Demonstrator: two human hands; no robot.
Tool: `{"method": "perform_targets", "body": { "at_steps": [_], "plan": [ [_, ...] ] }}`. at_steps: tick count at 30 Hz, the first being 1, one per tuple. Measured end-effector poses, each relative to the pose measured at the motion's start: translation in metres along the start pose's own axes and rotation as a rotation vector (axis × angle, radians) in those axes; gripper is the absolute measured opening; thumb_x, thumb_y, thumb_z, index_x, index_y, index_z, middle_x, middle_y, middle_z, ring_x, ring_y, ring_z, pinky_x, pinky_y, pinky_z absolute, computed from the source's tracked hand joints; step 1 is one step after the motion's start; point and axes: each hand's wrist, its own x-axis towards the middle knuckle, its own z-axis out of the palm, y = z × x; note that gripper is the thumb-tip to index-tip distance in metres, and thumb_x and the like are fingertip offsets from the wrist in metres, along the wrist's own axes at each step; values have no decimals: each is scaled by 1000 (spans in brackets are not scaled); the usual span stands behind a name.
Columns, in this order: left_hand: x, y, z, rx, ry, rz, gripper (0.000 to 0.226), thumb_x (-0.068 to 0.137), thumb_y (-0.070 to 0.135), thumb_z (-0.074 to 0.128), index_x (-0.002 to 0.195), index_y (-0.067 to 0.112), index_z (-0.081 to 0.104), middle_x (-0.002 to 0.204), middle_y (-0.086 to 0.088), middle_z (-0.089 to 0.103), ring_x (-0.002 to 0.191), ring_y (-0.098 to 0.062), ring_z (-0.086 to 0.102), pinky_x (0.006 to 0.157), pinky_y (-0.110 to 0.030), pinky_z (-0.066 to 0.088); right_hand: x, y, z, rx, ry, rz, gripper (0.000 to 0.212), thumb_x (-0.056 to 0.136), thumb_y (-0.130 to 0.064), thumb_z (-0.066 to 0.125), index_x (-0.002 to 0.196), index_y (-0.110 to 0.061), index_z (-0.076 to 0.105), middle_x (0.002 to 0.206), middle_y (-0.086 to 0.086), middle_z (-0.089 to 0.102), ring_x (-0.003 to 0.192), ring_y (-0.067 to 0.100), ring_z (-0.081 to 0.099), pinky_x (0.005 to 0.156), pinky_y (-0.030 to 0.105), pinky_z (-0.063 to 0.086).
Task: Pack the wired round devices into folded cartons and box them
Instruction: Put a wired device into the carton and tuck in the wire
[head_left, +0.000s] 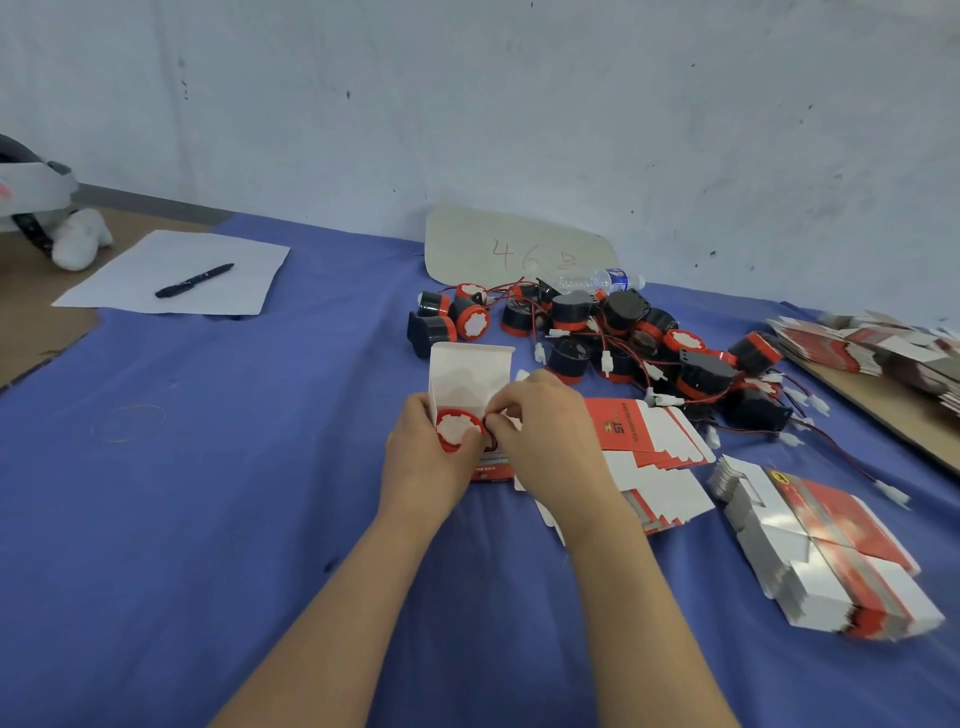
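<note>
Left hand (428, 457) grips the open carton (470, 371), a round device (456, 429) seated in its mouth. Right hand (548, 441) pinches what looks like the wire (490, 442) at the carton's right edge. The thin card probably buckles easily, so hold it at the folded corners. The device looks rigid and light, its wire springy.

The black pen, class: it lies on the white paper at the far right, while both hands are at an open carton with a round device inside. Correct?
No. The head view shows the pen on the white paper at the far left, not right. The left hand and right hand are at the open carton with the round device inside.
</note>
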Motion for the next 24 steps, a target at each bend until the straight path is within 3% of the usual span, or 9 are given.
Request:
{"method": "perform_targets", "body": {
  "at_steps": [4,9,13,15,16,18,19,22,24],
  "plan": [
    [-3,0,0,-10,2,19,32,83,28,67,102,25,41,105,4,58,95,-16,57,64,-20,45,-6,9,0,26,29,62,23,89,-34,62,86,-14,75,80,-2,66,70,11,56,59,25,42],
    [-4,0,0,-3,-1,17,31,84,28,66,103,25,42,107,4,58,99,-18,57,74,-30,50,-6,10,1,86,21,147,22,89,-21,61,78,-7,73,76,7,70,71,17,61,65,34,51],
    [-3,0,0,-11,7,18,30,84,27,66,102,25,43,106,4,58,96,-16,58,65,-22,46,-5,14,0,163,53,237,45,88,-12,57,45,-11,46,42,0,41,39,13,40,41,17,34],
    [-2,0,0,-3,10,15,30,84,27,65,101,24,42,105,4,58,96,-17,58,67,-24,47,-4,16,1,173,58,269,30,88,-9,55,58,-10,55,52,3,52,48,10,50,44,14,36],
    [-2,-1,0,3,10,16,30,84,27,65,101,25,42,105,4,58,97,-17,57,67,-25,47,-4,18,2,214,59,290,13,88,-7,54,78,-8,62,68,7,62,63,17,60,54,20,46],
    [-2,-1,1,7,5,18,30,84,27,65,102,25,41,104,5,57,98,-16,57,64,-21,45,-5,20,-1,357,57,381,30,89,-4,54,119,-9,50,96,14,65,86,28,65,74,34,54],
    [-2,-1,1,3,2,20,30,84,26,65,102,25,41,105,5,57,97,-15,57,63,-20,44,-4,22,-1,441,59,409,40,89,-2,53,127,-10,44,101,15,65,86,25,67,76,33,55],
    [-2,-1,0,0,7,20,29,84,26,65,101,25,42,105,5,57,94,-13,57,61,-18,43,-5,22,-4,503,120,358,30,90,0,51,116,-15,57,85,5,67,59,6,68,62,17,54],
    [-2,-1,0,12,7,17,29,85,27,64,101,25,40,104,6,56,93,-13,57,59,-17,42,-3,20,0,463,179,314,26,91,-1,51,108,-12,66,87,3,67,71,16,69,76,33,57]
  ]
}}
